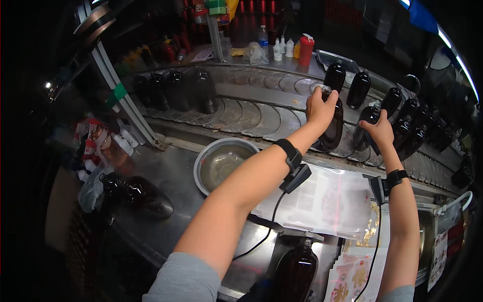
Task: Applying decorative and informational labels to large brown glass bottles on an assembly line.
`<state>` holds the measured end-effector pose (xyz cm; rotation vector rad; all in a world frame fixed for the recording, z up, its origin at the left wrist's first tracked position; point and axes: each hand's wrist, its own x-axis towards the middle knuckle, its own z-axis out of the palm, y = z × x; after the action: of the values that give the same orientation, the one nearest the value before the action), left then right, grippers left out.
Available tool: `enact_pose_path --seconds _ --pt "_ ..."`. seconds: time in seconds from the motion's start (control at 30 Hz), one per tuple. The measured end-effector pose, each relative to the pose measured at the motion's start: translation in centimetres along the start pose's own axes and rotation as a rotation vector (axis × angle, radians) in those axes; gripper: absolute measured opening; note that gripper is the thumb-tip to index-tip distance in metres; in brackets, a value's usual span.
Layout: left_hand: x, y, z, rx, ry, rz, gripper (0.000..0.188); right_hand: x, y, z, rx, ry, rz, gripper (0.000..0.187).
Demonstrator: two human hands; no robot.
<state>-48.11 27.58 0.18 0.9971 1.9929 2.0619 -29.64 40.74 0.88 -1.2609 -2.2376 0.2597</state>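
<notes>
My left hand is closed round the neck of a dark glossy bottle that stands on the slatted conveyor. To its right, my right hand has its fingers wrapped round the upper part of a second dark bottle, also at the conveyor. My palm and fingers hide part of each bottle. Close behind them stand two more dark bottles, one beyond my left hand and one between the hands. Black straps with small devices and cables sit on both forearms.
Several dark bottles crowd the conveyor at right, others at left. Nearer are a metal bowl, printed plastic sheets, a dark bottle below them and bottles lying at left. A metal post rises at left.
</notes>
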Motion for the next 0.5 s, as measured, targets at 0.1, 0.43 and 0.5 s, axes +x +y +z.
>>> enact_pose_path --seconds 0.1,0.43,0.5 --pt "-2.6 4.1 -3.1 -0.045 -0.102 0.043 0.043 -0.3 2.3 -0.2 -0.045 0.077 -0.083 0.069" --pt "-13.1 17.4 -26.3 -0.114 -0.368 0.017 0.028 -2.9 1.9 -7.5 0.591 -0.257 0.000 0.068" --pt "-16.5 18.8 -31.5 0.022 -0.252 -0.107 0.027 -5.6 -2.7 -9.6 0.658 -0.342 -0.069 0.067"
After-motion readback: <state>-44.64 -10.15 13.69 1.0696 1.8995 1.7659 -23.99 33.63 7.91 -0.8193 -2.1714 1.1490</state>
